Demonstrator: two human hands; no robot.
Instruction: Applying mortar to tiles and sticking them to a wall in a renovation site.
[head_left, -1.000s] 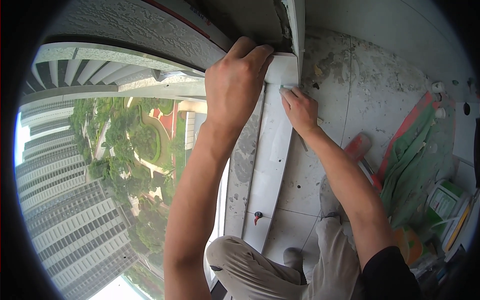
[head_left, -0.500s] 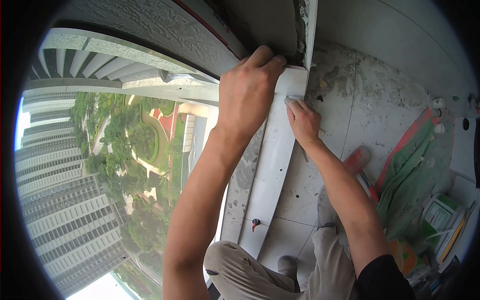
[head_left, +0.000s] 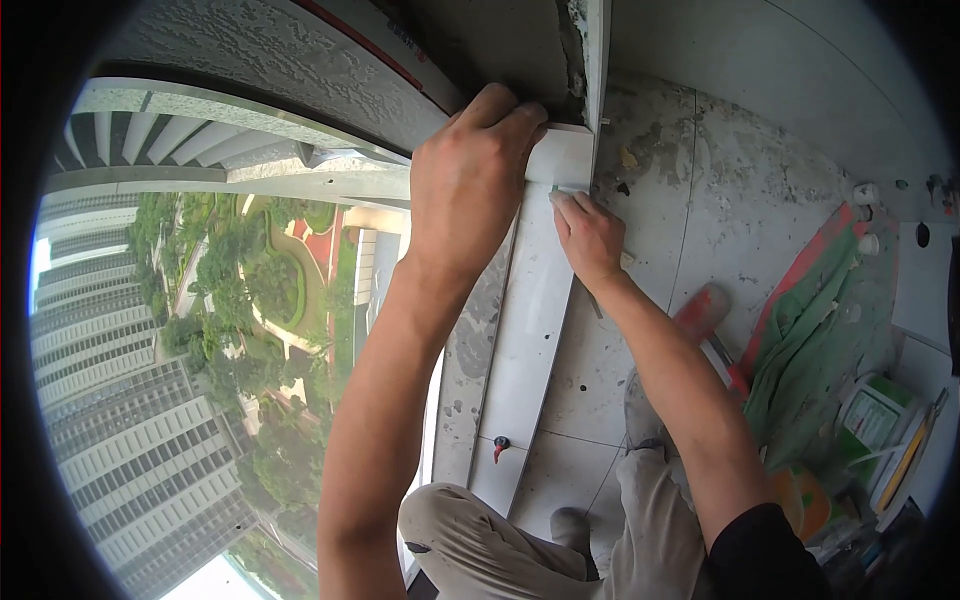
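Observation:
My left hand (head_left: pixel 470 165) is closed, its fingers curled down at the far end of the sill, beside a short white tile piece (head_left: pixel 562 157). Its thumb and whatever lies under the fingers are hidden. Just right of it, my right hand (head_left: pixel 590 235) pinches a small greenish piece (head_left: pixel 556 188) with thumb and fingertips. That piece sits at the joint between the short tile and the long white tile (head_left: pixel 520 330), which runs back toward my knees. A small black knob with a red tail (head_left: pixel 501 446) rests at a nearer joint of these tiles.
To the left, the window opening drops to trees and tall buildings (head_left: pixel 140 430). A red-headed mallet (head_left: pixel 703 308) lies on the stained floor (head_left: pixel 660 210) by my boot. A green cloth (head_left: pixel 800 345), a white-green bucket (head_left: pixel 875 415) and other gear stand at the right.
The whole view has shifted slightly, so everything appears a little farther left. Both hands keep nearly the same places on the sill, and the right still pinches the greenish piece.

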